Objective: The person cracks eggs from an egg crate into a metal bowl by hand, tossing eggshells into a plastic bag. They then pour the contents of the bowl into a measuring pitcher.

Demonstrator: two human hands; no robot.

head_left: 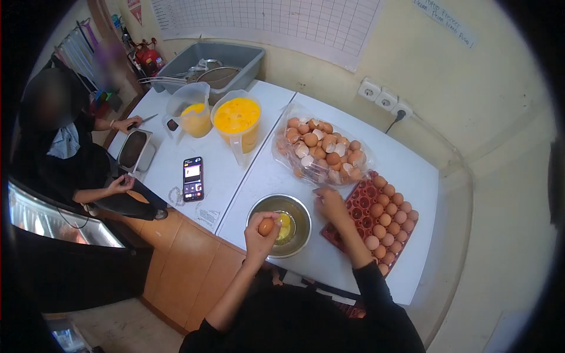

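Observation:
My left hand (256,241) is closed around a brown egg (266,227) over the left part of a steel bowl (306,217). In the bowl lie cracked raw eggs with yellow yolks (284,222). To the right of the bowl, my right hand (331,206) is at the near edge of a clear plastic bag (282,154) heaped with broken eggshells (333,159). Its fingers are bent but apart, with nothing visible in them. Beside my right forearm is a dark red egg tray (360,206), with whole brown eggs (386,220) on its right side and bare cups on its left.
Two jugs, one fuller (236,117) and one lower (197,120), hold yellow egg liquid. Behind them a grey tub (250,59) contains strainers. A phone (193,179) lies left of the bowl. At the left, a person (65,141) holds a knife (148,118) near a metal container (146,157).

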